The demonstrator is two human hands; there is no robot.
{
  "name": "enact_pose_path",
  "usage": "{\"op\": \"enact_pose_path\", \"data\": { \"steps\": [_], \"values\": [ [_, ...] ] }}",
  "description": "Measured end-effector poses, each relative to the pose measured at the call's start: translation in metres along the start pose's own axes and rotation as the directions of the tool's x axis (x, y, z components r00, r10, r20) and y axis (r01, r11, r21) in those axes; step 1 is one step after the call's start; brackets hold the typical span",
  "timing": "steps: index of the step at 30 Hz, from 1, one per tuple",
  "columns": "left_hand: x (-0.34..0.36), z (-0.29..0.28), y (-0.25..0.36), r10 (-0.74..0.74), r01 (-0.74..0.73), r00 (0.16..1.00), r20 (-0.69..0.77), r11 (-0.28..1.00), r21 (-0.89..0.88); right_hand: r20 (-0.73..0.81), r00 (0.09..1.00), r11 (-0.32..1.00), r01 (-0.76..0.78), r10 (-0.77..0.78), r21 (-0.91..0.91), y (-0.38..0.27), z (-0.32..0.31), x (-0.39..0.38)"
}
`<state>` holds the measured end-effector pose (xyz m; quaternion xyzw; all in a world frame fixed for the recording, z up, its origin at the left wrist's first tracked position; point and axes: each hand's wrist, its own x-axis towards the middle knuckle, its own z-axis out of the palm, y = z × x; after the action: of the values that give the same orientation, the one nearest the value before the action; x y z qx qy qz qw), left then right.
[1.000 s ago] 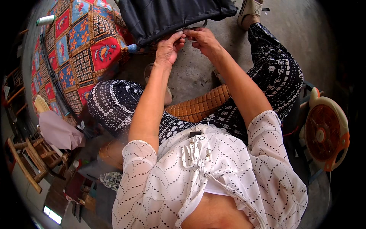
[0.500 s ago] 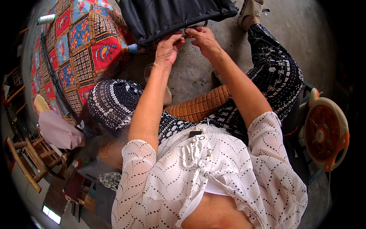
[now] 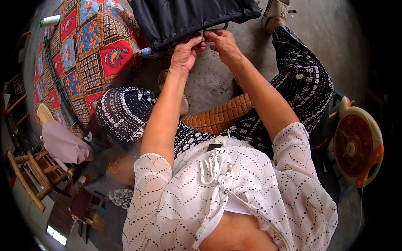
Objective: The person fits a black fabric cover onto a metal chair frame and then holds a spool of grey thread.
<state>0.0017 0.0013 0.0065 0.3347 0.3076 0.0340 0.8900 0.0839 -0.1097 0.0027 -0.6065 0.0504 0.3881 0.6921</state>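
Note:
A black fabric piece (image 3: 192, 19) with a gathered, seamed near edge spans the top of the view. Just below that edge my two hands almost meet at the fingertips. My left hand (image 3: 186, 52) is closed in a pinch, thumb toward the right hand. My right hand (image 3: 224, 45) is pinched too, its fingertips touching the area under the hem. What lies between the fingers is too small to tell. A thin black cord (image 3: 226, 26) loops out of the hem just above my right hand.
A patchwork-patterned cloth (image 3: 90, 54) covers a surface at left, with a thread spool (image 3: 50, 21) and a bundle of dark thin strips (image 3: 58, 79) on it. Wooden stools (image 3: 39, 180) stand lower left. An orange-and-white fan (image 3: 356, 144) is at right. Under me is a brown slatted seat cover (image 3: 220, 113).
My left hand has shifted slightly right and its fingertips sit closer to the right hand's. The black fabric has barely moved.

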Motion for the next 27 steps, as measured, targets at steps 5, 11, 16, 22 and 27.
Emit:
{"op": "enact_pose_path", "data": {
  "steps": [5, 11, 16, 22, 27],
  "values": [
    [-0.005, 0.003, 0.002, -0.064, 0.064, 0.998, -0.015, 0.997, 0.042, -0.005, 0.999, 0.999, -0.036, 0.036, 0.027, 0.001, 0.000, 0.003],
    [-0.009, 0.007, 0.004, -0.093, 0.094, 0.995, -0.023, 0.995, 0.033, -0.010, 0.975, 0.959, -0.216, 0.221, 0.181, -0.002, 0.005, 0.000],
    [-0.009, 0.010, 0.007, -0.064, 0.059, 0.997, 0.053, 0.993, 0.098, 0.118, 0.920, 0.879, -0.391, 0.373, 0.273, 0.002, 0.000, 0.009],
    [-0.009, 0.012, 0.011, -0.019, 0.003, 0.998, 0.067, 0.975, 0.224, 0.101, 0.920, 0.883, -0.391, 0.378, 0.259, 0.003, 0.001, 0.011],
    [-0.008, 0.009, 0.010, -0.015, -0.002, 0.998, 0.069, 0.971, 0.239, 0.057, 0.955, 0.939, -0.296, 0.291, 0.173, 0.000, 0.003, 0.008]
  ]
}}
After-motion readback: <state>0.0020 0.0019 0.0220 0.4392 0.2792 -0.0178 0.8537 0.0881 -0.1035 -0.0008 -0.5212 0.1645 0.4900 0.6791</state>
